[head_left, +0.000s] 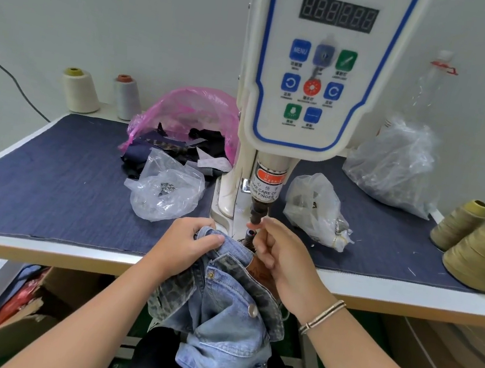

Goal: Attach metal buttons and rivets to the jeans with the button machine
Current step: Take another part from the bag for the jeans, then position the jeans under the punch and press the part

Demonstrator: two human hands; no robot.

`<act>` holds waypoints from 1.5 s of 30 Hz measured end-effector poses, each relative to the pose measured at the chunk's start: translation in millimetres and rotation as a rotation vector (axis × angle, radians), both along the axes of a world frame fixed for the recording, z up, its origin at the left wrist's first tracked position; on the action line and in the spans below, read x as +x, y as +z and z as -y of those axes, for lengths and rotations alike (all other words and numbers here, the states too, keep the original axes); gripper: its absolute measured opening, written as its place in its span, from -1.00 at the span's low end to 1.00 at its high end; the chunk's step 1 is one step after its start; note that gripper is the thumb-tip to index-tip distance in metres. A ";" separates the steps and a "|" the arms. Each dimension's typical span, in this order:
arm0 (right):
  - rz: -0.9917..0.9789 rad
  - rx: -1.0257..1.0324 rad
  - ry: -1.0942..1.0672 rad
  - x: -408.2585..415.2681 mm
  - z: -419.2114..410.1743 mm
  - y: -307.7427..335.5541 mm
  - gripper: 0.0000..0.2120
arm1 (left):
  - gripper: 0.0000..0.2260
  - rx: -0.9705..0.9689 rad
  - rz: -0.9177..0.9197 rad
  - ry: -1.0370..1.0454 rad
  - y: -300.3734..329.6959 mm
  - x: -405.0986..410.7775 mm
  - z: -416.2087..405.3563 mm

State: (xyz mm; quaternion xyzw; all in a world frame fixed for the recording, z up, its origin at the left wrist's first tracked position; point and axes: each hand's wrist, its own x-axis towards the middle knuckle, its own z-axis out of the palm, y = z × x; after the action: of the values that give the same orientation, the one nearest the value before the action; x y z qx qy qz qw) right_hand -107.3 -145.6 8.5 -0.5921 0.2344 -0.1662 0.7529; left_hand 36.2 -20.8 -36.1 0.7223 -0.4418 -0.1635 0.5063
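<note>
Jeans point(226, 315) of pale, faded blue denim hang bunched off the front edge of the table point(69, 253), their waistband lifted toward the button machine point(307, 68). A silver button point(252, 311) already sits on the fabric below the right hand point(280, 258), a small rivet point(210, 274) shows between the two hands, and a brown patch peeks out just under the right palm. Patterned lining shows where the cloth folds over below the left hand point(192, 245).

That left hand grips the crumpled waistband, fingers curled over the denim with the thumb pressing on top. The right hand's fingers are curled, fingertips pinching something small and pinkish right at the machine's punch point(256, 214); what it is I cannot tell. Beyond the left hand lies a clear bag point(165, 188) holding metal pieces; another bag point(315, 209) lies beyond the right.
</note>
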 end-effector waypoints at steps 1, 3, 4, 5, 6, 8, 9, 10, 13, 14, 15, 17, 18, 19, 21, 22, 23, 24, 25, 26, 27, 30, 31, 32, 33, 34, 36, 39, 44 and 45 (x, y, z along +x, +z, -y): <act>0.003 0.029 0.009 -0.4 0.9 1.7 -0.74 | -0.54 0.001 -0.003 0.002 0.3 -0.3 0.2; 0.013 0.063 0.029 -2.0 2.6 5.5 -0.76 | -0.54 -0.002 -0.006 0.001 0.7 -0.9 0.4; 0.020 0.061 0.042 -2.9 2.7 7.6 -0.78 | -0.53 -0.003 -0.006 -0.001 1.0 -0.9 0.3; 0.024 0.052 0.059 -4.4 2.6 9.7 -0.78 | -0.54 -0.004 -0.005 0.000 1.3 -0.9 0.1; 0.015 0.039 0.080 -5.9 2.3 11.3 -0.78 | -0.55 -0.008 -0.005 0.000 1.5 -1.2 0.1; -0.061 -0.023 0.141 -11.8 0.8 14.8 -0.76 | -0.54 -0.016 -0.013 -0.002 -0.3 -0.5 1.2; -0.128 -0.095 0.188 -15.0 -1.6 16.6 -0.75 | -0.53 -0.017 -0.014 -0.006 -1.1 -0.2 1.7; -0.201 -0.202 0.252 -16.7 -6.1 19.3 -0.74 | -0.52 -0.018 -0.012 -0.007 -1.6 0.0 2.0; -0.263 -0.518 0.361 2.0 -26.8 30.8 -0.75 | -0.61 -0.015 -0.021 -0.008 0.0 0.2 2.9; -0.233 -0.599 0.332 16.9 -33.9 34.6 -0.76 | -0.71 -0.008 -0.017 0.000 1.1 -0.3 3.9; -0.197 -0.678 0.292 35.0 -40.4 37.7 -0.77 | -0.81 -0.006 -0.026 -0.003 0.8 -0.5 4.8; -0.160 -0.840 0.246 75.4 -50.7 38.9 -0.79 | -0.82 -0.015 -0.091 -0.002 1.0 -2.6 5.3; -0.175 -0.941 0.246 95.5 -54.1 37.2 -0.79 | -0.86 -0.008 -0.111 0.003 -1.7 -1.9 5.1; -0.206 -1.066 0.257 114.7 -56.0 33.4 -0.78 | -0.82 -0.010 -0.091 0.023 -5.0 -0.3 5.2; -0.302 -1.332 0.276 147.0 -53.2 22.2 -0.75 | -0.73 -0.008 -0.024 0.063 -5.2 0.9 4.3; -0.352 -1.449 0.266 159.3 -49.9 17.7 -0.75 | -0.78 -0.014 -0.045 0.060 -4.4 1.2 4.5; -0.395 -1.540 0.257 169.2 -46.7 14.2 -0.75 | -0.83 -0.023 -0.068 0.041 -3.6 1.1 5.0; -0.431 -1.590 0.257 176.9 -43.9 10.7 -0.75 | -0.85 -0.032 -0.087 0.028 -3.0 0.8 5.7; -0.467 -1.609 0.259 182.9 -42.1 7.9 -0.75 | -0.85 -0.052 -0.101 0.016 -3.6 0.9 6.0; -0.500 -1.617 0.260 187.2 -41.1 5.7 -0.77 | -0.83 -0.066 -0.109 0.008 -4.4 1.5 6.5; -0.527 -1.623 0.262 190.3 -40.7 3.8 -0.78 | -0.81 -0.082 -0.114 -0.005 -5.2 2.2 6.2; -0.548 -1.657 0.281 195.6 -42.3 -2.2 -0.78 | -0.77 -0.065 -0.088 -0.036 -4.5 3.5 4.0; -0.543 -1.667 0.288 195.7 -42.7 -3.1 -0.77 | -0.78 -0.054 -0.084 -0.038 -4.7 4.0 4.0; -0.536 -1.678 0.290 195.3 -42.5 -3.8 -0.77 | -0.80 -0.036 -0.085 -0.030 -4.6 3.8 4.6; -0.527 -1.695 0.288 195.6 -42.3 -4.2 -0.76 | -0.81 -0.029 -0.093 -0.021 -4.9 4.2 5.0; -0.519 -1.717 0.284 196.4 -41.8 -4.4 -0.76 | -0.83 -0.017 -0.099 -0.011 -5.0 4.2 5.3; -0.502 -1.759 0.275 198.6 -42.1 -4.6 -0.77 | -0.83 0.021 -0.096 0.000 -5.4 4.7 5.6; -0.506 -1.821 0.313 202.6 -43.9 -7.2 -0.78 | -0.85 0.090 -0.086 0.011 -4.3 6.3 5.0; -0.493 -1.864 0.355 205.2 -44.5 -9.0 -0.78 | -0.84 0.158 -0.057 0.033 -6.1 7.1 3.8; -0.477 -1.853 0.339 205.3 -44.7 -8.6 -0.79 | -0.91 0.162 -0.077 0.041 -4.9 6.4 4.4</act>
State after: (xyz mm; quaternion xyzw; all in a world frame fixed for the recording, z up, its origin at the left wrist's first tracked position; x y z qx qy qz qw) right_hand 97.9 -100.9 -0.2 -0.9943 0.0687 -0.0499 -0.0650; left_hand 42.6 -25.2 -41.0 0.7630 -0.3924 -0.2158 0.4661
